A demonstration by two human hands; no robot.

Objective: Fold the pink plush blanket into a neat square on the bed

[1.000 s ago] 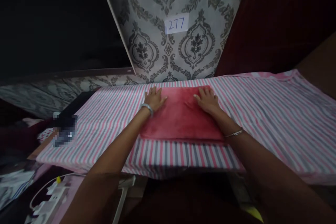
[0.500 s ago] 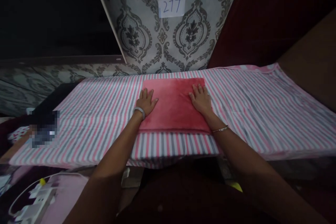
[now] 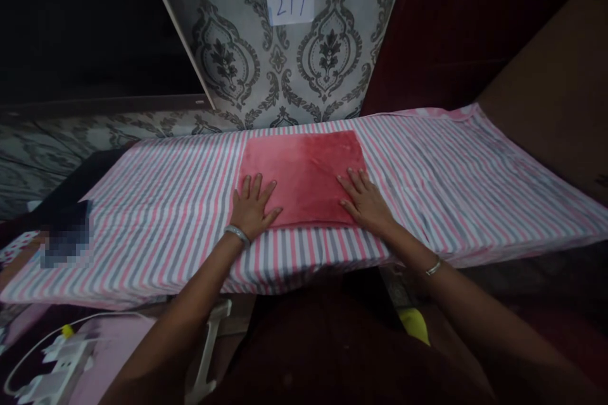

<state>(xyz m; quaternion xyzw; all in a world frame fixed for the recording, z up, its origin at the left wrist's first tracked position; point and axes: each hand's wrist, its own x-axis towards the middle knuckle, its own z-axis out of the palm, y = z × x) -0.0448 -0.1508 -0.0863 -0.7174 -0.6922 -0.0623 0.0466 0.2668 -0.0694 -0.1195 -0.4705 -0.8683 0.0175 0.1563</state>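
Note:
A folded red cloth [image 3: 304, 171] lies flat on a board covered with pink, grey and white striped fabric [image 3: 451, 183]. My left hand [image 3: 253, 207] rests flat on the cloth's near left corner, fingers spread, a silver bangle on the wrist. My right hand [image 3: 363, 200] lies flat on the near right corner, fingers stretched out, a thin bracelet on that wrist. Neither hand holds anything.
A patterned grey wall panel with a paper label reading 277 [image 3: 290, 4] stands behind the board. A dark object [image 3: 66, 228] lies at the board's left end. A white cable and power strip [image 3: 52, 361] sit at lower left. Dark red curtain fills the right.
Both hands have slid along the red cloth from its far edge to its near corners. The camera view has shifted slightly.

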